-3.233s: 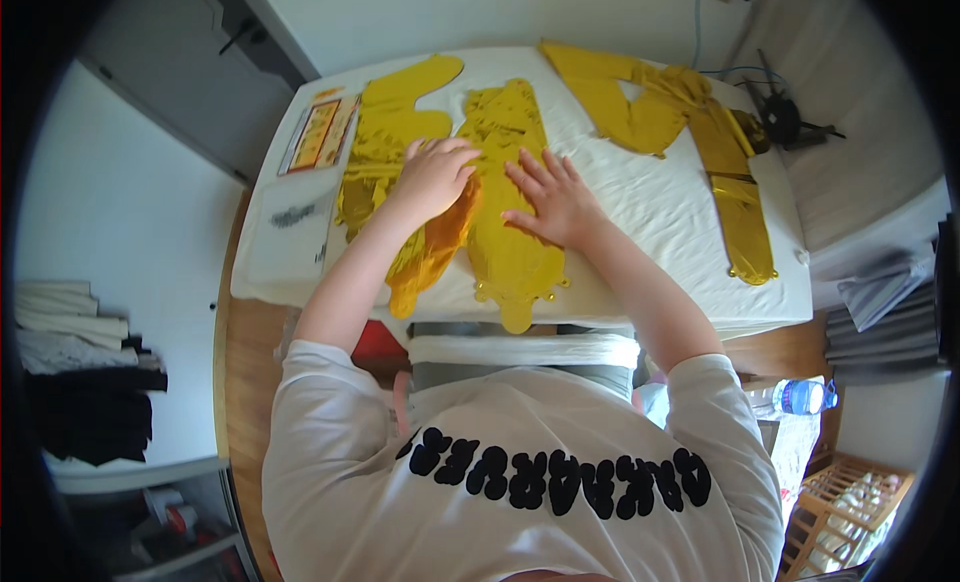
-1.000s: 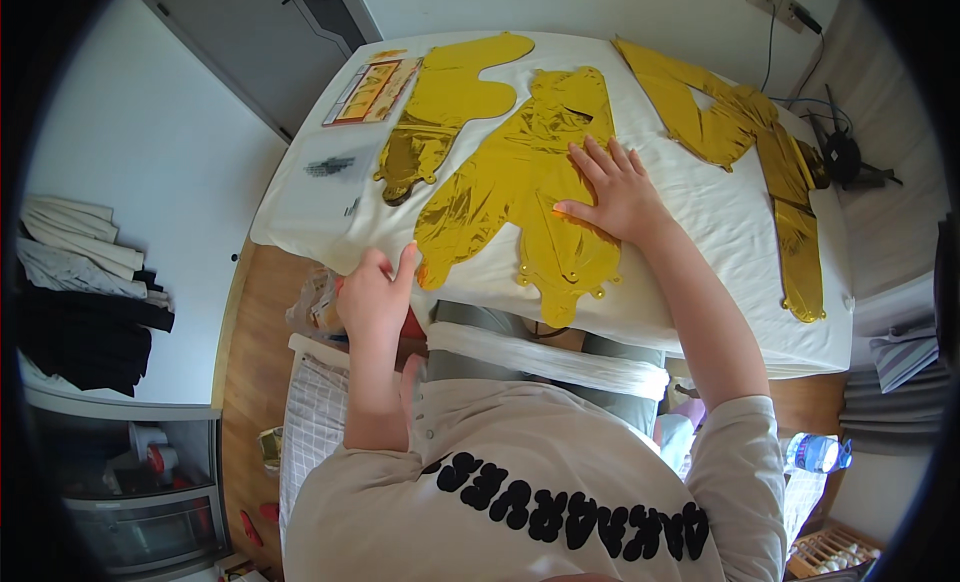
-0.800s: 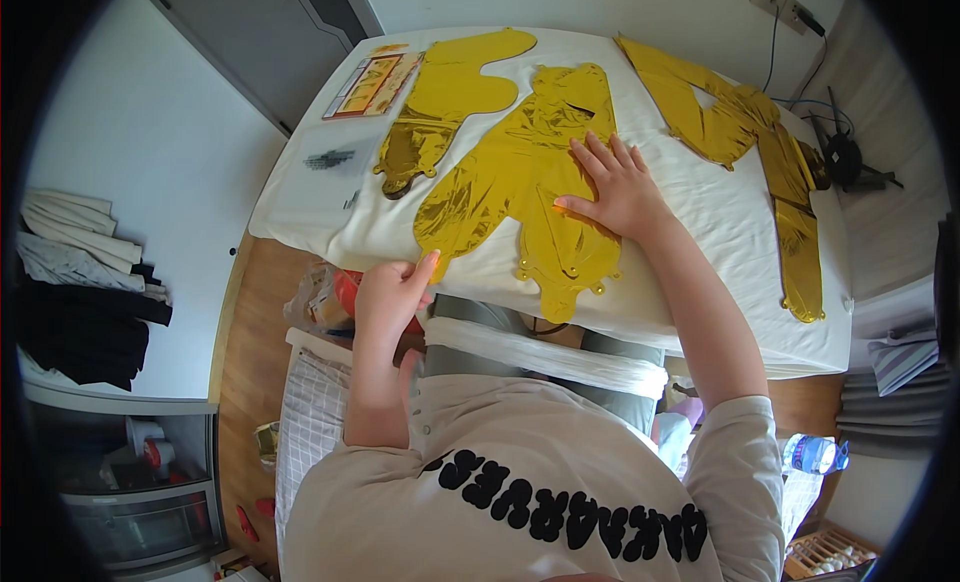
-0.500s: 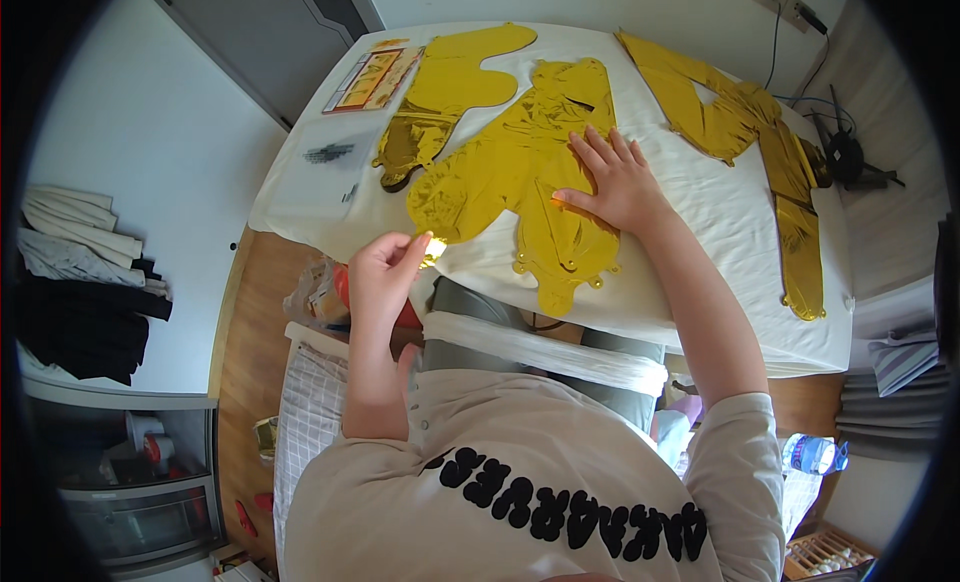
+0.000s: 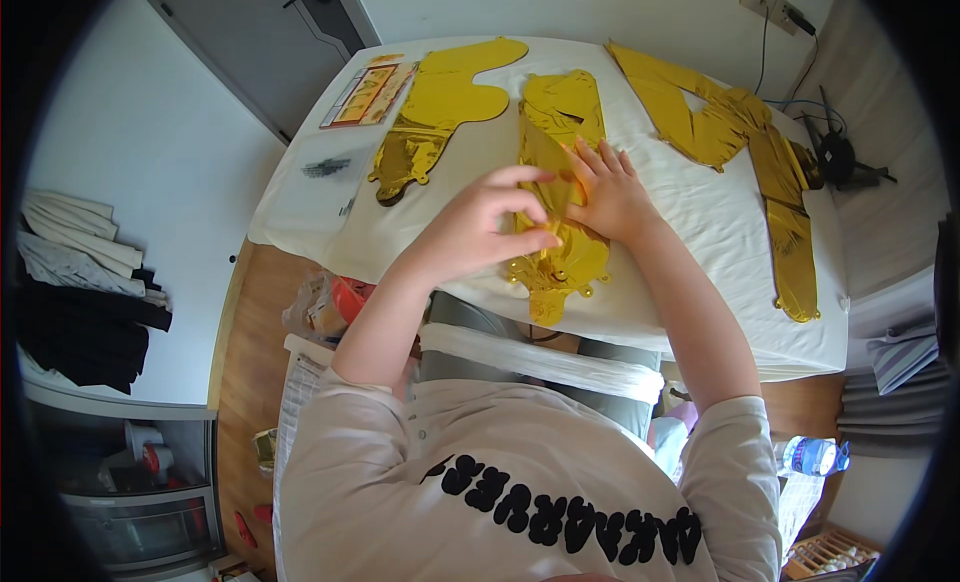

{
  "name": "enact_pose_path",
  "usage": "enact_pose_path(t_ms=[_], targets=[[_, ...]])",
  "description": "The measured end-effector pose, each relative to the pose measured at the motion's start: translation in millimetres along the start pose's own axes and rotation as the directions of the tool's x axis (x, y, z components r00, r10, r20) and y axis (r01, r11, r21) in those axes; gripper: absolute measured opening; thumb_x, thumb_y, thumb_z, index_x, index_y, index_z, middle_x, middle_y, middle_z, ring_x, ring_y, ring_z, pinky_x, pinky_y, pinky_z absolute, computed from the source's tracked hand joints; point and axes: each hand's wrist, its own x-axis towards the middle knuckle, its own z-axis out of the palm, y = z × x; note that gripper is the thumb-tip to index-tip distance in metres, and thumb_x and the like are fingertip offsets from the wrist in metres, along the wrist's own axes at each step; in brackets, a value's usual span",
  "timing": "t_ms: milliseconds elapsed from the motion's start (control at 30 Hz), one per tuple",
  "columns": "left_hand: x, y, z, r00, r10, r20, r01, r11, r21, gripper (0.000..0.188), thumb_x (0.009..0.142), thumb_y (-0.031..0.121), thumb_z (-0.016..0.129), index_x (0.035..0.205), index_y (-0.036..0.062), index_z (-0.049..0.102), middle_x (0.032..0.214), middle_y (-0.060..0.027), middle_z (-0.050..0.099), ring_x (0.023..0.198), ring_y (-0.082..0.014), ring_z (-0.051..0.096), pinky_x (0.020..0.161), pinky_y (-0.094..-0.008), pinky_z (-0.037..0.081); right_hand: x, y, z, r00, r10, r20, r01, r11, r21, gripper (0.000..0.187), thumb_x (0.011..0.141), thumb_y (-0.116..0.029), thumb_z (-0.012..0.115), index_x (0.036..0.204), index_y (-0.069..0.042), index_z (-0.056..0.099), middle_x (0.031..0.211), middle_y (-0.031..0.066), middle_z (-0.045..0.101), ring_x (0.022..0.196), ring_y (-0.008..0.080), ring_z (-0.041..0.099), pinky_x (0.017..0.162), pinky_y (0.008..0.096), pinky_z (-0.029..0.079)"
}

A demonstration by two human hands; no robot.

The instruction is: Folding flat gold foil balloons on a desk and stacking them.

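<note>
A shiny gold foil balloon (image 5: pixel 560 100), flat and uninflated, lies in the middle of the white-covered table (image 5: pixel 480 107). Its left part is folded over onto the rest, leaving a narrow creased strip. My left hand (image 5: pixel 485 222) hovers at the strip's left edge, fingers curved with a gap between them and the thumb. Nothing shows in its grasp. Flat on the foil's right side rests my right hand (image 5: pixel 615 197), fingers spread. Small tabs stick out along the balloon's near end.
Another flat gold balloon (image 5: pixel 455 77) lies to the left, beside a printed card packet (image 5: pixel 370 94) and a clear plastic bag (image 5: pixel 315 182). A third gold piece (image 5: pixel 785 202) runs along the right, near a black router-like device (image 5: pixel 838 157). White wrap (image 5: pixel 540 357) crosses my lap.
My left hand has carried the middle balloon's left part rightward, folding it over, and its fingers have parted. My right hand stays pressed on the foil with a slight shift.
</note>
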Motion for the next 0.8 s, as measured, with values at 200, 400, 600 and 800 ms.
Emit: enact_pose_path(t_ms=[200, 400, 600, 800], targets=[[30.6, -39.0, 9.8, 0.845, -0.091, 0.527, 0.195, 0.97, -0.144, 0.031, 0.091, 0.032, 0.081, 0.099, 0.0044, 0.069, 0.156, -0.0199, 0.049, 0.141, -0.0318, 0.051, 0.113, -0.0408, 0.042, -0.2, 21.2, 11.6, 0.998, -0.055, 0.009, 0.055, 0.996, 0.065, 0.085, 0.086, -0.041, 0.072, 0.161, -0.021, 0.039, 0.172, 0.0103, 0.023, 0.158, 0.0387, 0.019, 0.128, 0.0528, 0.018], [43.2, -79.9, 12.1, 0.955, -0.15, 0.256, 0.255, 0.855, -0.452, 0.032, 0.106, 0.031, 0.062, 0.125, 0.0052, 0.061, 0.139, -0.0128, 0.059, 0.131, -0.0221, 0.055, 0.111, -0.0345, 0.042, 7.8, 6.1, 5.7, 0.989, -0.075, 0.127, 0.095, 0.983, -0.159, 0.083, 0.092, -0.044, 0.064, 0.164, -0.025, 0.028, 0.172, 0.0121, 0.019, 0.157, 0.0414, 0.019, 0.128, 0.0537, 0.019], [66.0, -112.2, 1.6, 0.987, 0.1, 0.128, -0.127, 0.965, 0.228, 0.043, 0.096, 0.024, 0.073, 0.133, 0.0053, 0.06, 0.137, -0.012, 0.059, 0.132, -0.0303, 0.054, 0.112, -0.0414, 0.044, 8.8, 15.6, 13.4, 0.987, -0.09, 0.134, 0.12, 0.966, -0.231, 0.079, 0.096, -0.048, 0.059, 0.165, -0.026, 0.026, 0.173, 0.0115, 0.013, 0.157, 0.0441, 0.018, 0.127, 0.0556, 0.019], [73.3, -138.6, -0.5, 0.923, 0.17, 0.346, -0.305, 0.871, 0.385, 0.054, 0.093, 0.034, 0.075, 0.136, 0.0064, 0.06, 0.143, -0.0138, 0.056, 0.136, -0.0329, 0.05, 0.115, -0.0432, 0.041, 3.2, 5.7, 3.5, 0.994, -0.09, 0.066, 0.096, 0.992, -0.086, 0.094, 0.091, -0.053, 0.065, 0.167, -0.026, 0.017, 0.172, 0.0124, 0.019, 0.157, 0.0437, 0.02, 0.127, 0.0559, 0.019]])
